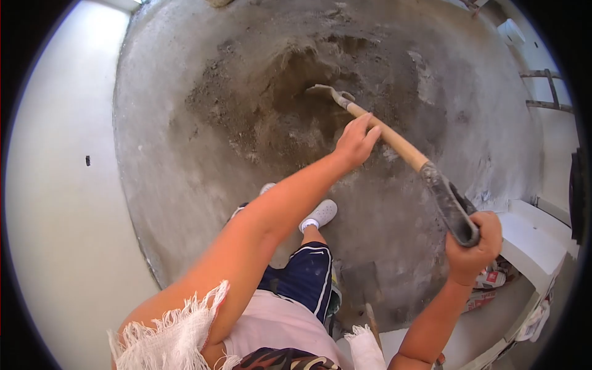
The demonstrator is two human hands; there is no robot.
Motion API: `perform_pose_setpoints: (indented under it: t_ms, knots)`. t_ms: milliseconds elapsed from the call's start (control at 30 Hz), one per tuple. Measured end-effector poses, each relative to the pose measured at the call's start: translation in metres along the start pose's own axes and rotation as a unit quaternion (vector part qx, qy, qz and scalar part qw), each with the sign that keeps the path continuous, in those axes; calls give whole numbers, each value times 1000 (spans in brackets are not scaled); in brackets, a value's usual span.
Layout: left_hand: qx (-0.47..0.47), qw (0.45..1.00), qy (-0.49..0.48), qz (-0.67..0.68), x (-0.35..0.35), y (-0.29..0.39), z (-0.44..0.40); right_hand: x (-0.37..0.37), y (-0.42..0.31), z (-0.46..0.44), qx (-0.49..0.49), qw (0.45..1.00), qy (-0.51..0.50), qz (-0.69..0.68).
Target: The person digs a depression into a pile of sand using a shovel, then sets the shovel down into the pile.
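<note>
A shovel (404,145) with a wooden shaft and a dark D-shaped grip slants across the view. My left hand (357,142) is closed around the shaft, not far above the blade. At the other end, my right hand (475,246) grips the dark handle. The blade (319,90) reaches into a hollow in a heap of brown, sandy material (246,117) on the floor; part of the blade looks buried or hidden there.
Grey, dusty concrete floor (166,166) surrounds the heap. A pale wall (68,203) runs along the left. At the right stand a white ledge (536,240) with bags (490,280) under it and a ladder-like frame (549,89). My white shoe (320,214) is near the heap.
</note>
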State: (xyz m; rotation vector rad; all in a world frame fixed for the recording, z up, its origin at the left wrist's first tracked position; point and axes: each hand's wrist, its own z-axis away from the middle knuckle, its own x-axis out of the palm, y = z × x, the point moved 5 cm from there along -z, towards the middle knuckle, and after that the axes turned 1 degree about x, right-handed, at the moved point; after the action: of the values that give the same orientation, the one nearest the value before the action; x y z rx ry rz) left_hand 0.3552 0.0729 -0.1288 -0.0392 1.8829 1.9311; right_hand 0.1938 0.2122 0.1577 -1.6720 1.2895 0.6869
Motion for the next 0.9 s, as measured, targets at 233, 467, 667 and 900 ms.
perform_pose_setpoints:
  t_ms: [233,467,667,900]
  knots:
    - [14,979,-202,-36,55,-52,-79,10,11,17,25,999,-32,-2]
    - [56,937,-311,-152,31,-138,-88,25,-55,68,7,992,-105,-71]
    - [211,952,-187,-118,-21,-118,-47,31,-101,60,10,1000,5,-15]
    - [158,954,-223,-121,-56,-136,-22,-10,-147,59,14,986,-10,163]
